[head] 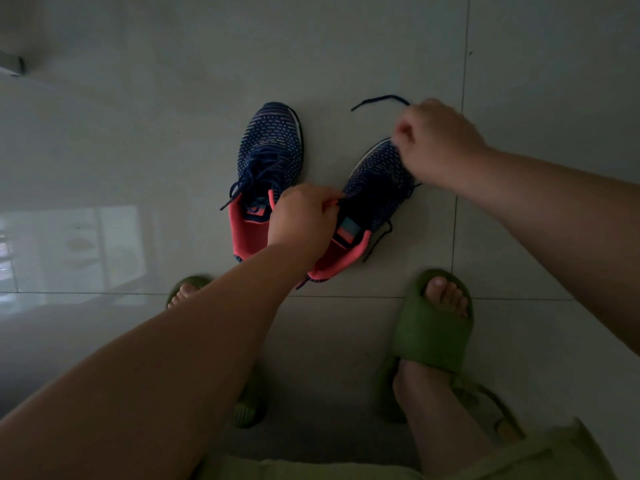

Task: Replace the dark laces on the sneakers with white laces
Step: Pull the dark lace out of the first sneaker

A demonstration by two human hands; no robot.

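- Navy knit with coral lining: the two sneakers sit side by side at the centre of the frame on pale floor tiles (pixel 346 46), toes pointing to the top.
- The left sneaker (pixel 268 161) is laced in full, its dark lace (pixel 249 181) loosely undone at the collar.
- The right sneaker (pixel 374 188) is being unlaced. The right hand (pixel 440 140), fingers curled, pulls its dark lace (pixel 381 100) up and away toward the upper right; one free end arcs above the knuckles, another trails on the tile by the heel.
- The left hand (pixel 304 216) pinches the coral collar, steadying the shoe.
- Dim light hides the eyelets, so how many rows remain threaded is uncertain; probably few.
- No white laces are in view.
- Green slides (pixel 429 327) on the feet sit at the bottom.
- Step in hand: stripping the first lace. Next: draw it fully free while keeping the collar pinned, then fetch a white lace.
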